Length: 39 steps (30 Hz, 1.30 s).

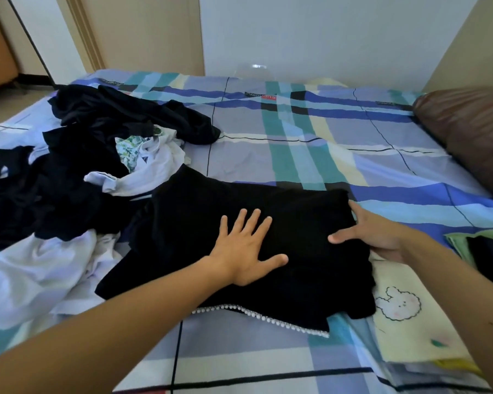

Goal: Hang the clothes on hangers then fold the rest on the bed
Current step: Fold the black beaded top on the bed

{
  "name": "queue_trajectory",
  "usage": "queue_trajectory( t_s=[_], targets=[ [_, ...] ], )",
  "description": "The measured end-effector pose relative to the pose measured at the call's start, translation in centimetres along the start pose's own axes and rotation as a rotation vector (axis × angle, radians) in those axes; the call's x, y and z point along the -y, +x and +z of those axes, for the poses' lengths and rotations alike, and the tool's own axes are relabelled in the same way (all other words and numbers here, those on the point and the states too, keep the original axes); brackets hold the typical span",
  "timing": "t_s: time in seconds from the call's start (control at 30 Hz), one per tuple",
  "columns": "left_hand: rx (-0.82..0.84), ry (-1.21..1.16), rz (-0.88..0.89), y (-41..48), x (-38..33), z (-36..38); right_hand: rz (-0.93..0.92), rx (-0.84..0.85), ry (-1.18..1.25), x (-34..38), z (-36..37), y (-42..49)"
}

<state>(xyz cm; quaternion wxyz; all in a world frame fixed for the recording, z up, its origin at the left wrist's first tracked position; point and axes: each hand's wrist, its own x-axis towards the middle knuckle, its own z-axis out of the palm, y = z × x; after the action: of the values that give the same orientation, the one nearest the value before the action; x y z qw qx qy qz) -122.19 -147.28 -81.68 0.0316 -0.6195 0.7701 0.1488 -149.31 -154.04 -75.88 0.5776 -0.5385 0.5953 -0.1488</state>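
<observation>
Head view, single frame. Black garment [268, 223] lies spread on the bed [268, 155], close to the near edge and about mid-width; a white beaded trim [262, 317] runs along its nearest hem. Left hand [245, 248]: fingers straight and spread, palm flat on the middle of the garment, pressing it down, nothing gripped. Right hand [376, 234]: at the garment's right edge, thumb on top of the fabric, fingers along that edge. It reads as a pinch on the cloth, but the underside of the hand is hidden, so the hold is likely rather than certain. Judgement: the step in hand is folding or smoothing this one piece. Progress: toward the near right corner of the bed, a cream cloth with a rabbit drawing [404, 308] lies flat. Just beyond it, against the right edge, a green-and-dark piece [478, 245] also lies flat; both look like finished folds. Along the left edge a heap of dark and white clothes [77, 155] lies crumpled, with a white garment [32, 277] loose at the near left. No hangers in view, so the hanging part cannot be assessed. Estimate: folding begun, well short of half; the heap is the bulk of what is left. Brown pillow [467, 129] sits at the far right edge, apart from the work.
</observation>
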Motion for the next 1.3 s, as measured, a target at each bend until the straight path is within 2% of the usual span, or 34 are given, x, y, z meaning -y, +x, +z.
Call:
queue_trajectory(
  t_s=[0.17, 0.27, 0.37, 0.43, 0.5, 0.6, 0.7, 0.83, 0.93, 1.13, 1.3],
  targets=[
    [0.135, -0.103, 0.026, -3.5, 1.2, -2.7, -0.083, -0.098, 0.044, 1.4, 1.0, -0.8],
    [0.103, -0.472, 0.002, -6.3, 3.0, -4.7, -0.156, -0.133, -0.076, 5.3, 3.1, -2.6],
    [0.004, -0.975, -0.13, -7.7, 4.7, -7.5, -0.199, -0.164, -0.297, 10.8, 6.1, -3.2],
    [-0.023, -1.263, -0.258, -7.8, 6.2, -9.1, -0.261, -0.103, -0.395, 14.9, 9.6, -3.9],
    [-0.046, -1.504, -0.3, -8.1, 8.1, -10.3, -0.334, 0.06, -0.4, 18.7, 13.4, -4.9],
    [-0.098, -1.66, -0.374, -8.9, 10.9, -10.8, -0.321, 0.271, -0.35, 22.0, 17.9, -5.2],
    [-0.141, -1.585, -0.456, -9.8, 13.0, -10.1, -0.306, 0.227, -0.457, 21.4, 19.9, -3.6],
    [-0.2, -1.123, -0.465, -10.0, 15.3, -8.4, -0.218, 0.148, -0.632, 17.1, 19.8, -1.2],
    [-0.317, -0.888, -0.406, -9.7, 15.4, -8.0, -0.198, 0.092, -0.689, 13.6, 19.0, 0.0],
    [-0.471, -0.879, -0.457, -7.8, 15.1, -7.9, -0.318, -0.121, -0.571, 11.4, 18.6, 1.7],
    [-0.552, -0.781, -0.294, -6.3, 14.6, -7.6, -0.423, -0.116, -0.588, 13.3, 19.3, 4.6]
  ],
)
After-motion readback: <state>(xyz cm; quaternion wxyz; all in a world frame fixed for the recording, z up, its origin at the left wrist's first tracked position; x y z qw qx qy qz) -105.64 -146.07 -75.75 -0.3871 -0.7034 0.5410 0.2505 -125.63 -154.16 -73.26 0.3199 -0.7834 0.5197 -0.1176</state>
